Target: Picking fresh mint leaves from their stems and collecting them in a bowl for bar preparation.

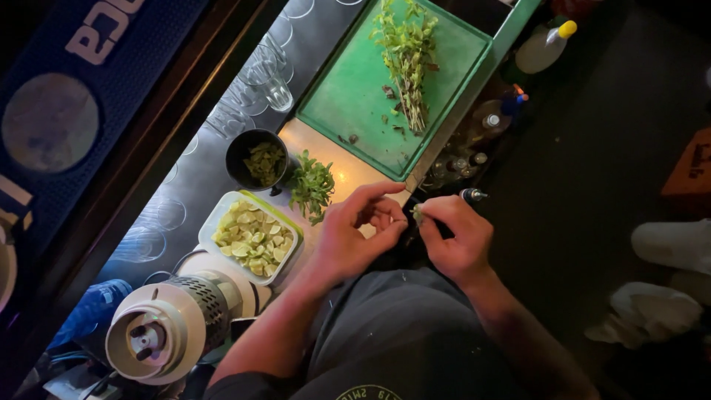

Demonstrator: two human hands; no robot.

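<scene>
Hands meet close over counter edge: right hand (455, 241) pinches small green herb sprig (418, 214) w/ thumb & fingers, left hand (355, 233) half-curled just beside it, holding nothing, w/ mint pile (311, 185) & lime tub (255, 237) beyond left hand.

mint sprig (418, 213) | small, green, leafy | pinched in right hand (455, 241) fingertips | left hand (355, 233) just beside

Dim scene; bright glare on the counter (348, 174), dark, murky edges.
</scene>
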